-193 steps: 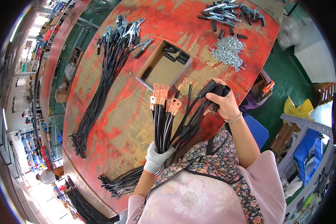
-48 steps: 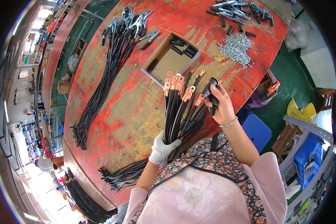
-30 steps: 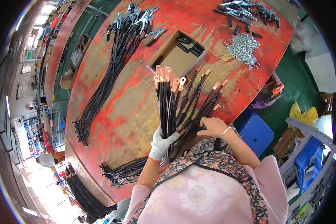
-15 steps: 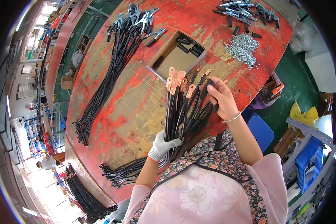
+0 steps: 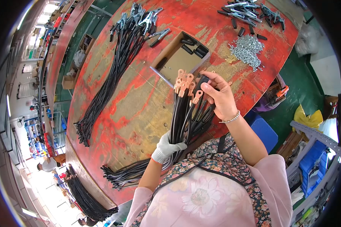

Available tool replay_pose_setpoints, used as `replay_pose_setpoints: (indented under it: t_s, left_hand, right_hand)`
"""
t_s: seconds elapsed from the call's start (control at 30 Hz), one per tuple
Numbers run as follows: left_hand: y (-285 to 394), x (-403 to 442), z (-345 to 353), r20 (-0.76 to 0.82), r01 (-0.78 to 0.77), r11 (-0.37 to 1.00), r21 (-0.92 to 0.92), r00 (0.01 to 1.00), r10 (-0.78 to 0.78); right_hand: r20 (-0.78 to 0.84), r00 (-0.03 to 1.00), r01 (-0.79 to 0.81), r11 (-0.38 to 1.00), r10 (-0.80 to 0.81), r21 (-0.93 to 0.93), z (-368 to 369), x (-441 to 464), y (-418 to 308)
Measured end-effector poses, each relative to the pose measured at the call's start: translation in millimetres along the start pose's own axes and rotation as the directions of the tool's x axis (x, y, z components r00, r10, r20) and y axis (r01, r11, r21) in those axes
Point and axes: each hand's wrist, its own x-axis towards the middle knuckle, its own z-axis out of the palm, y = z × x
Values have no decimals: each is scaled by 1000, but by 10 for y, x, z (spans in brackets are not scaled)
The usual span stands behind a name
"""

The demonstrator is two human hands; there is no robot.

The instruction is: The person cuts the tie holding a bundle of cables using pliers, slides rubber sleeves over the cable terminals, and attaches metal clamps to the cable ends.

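My left hand point(image 5: 167, 147), in a white knit glove, is closed around a bundle of black cables point(image 5: 179, 119). Bare copper cable lugs point(image 5: 184, 84) top the bundle, bunched just below the cardboard box. To their right, my right hand point(image 5: 220, 94), ungloved, pinches a black sleeve point(image 5: 203, 81) between thumb and fingers. That sleeve sits close beside the lugs; whether it touches a cable is hidden by the fingers. More black cables point(image 5: 204, 117) run beneath my right hand, with a few copper ends showing past it.
An open cardboard box point(image 5: 165, 77) holds several black sleeves point(image 5: 199, 51). Farther right lie a pile of small metal parts point(image 5: 247, 49) and metal clamps point(image 5: 242, 10). Cables with clamps point(image 5: 110, 77) stretch along the left of the worn red table point(image 5: 129, 125); another cable bundle point(image 5: 127, 174) lies near its front edge.
My right hand has moved slightly left and up with the black sleeve, closer to the copper lugs. The lug ends in my left hand have shifted a little to the right.
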Motion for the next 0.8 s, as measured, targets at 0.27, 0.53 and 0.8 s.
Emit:
replay_pose_setpoints:
  t_s: [0.27,0.53,0.8]
  left_hand:
    - [40,-22,22,14,-2,1000,-27,1000,2]
    - [75,-49,72,-29,-43,999,-26,999,42]
    - [13,0,95,-92,-87,996,15,992,88]
  right_hand:
    - [-64,998,-12,982,24,190,-35,31,47]
    - [-84,995,55,998,-59,-42,-66,-46,33]
    - [247,901,-216,864,356,-455,-222,-298,11]
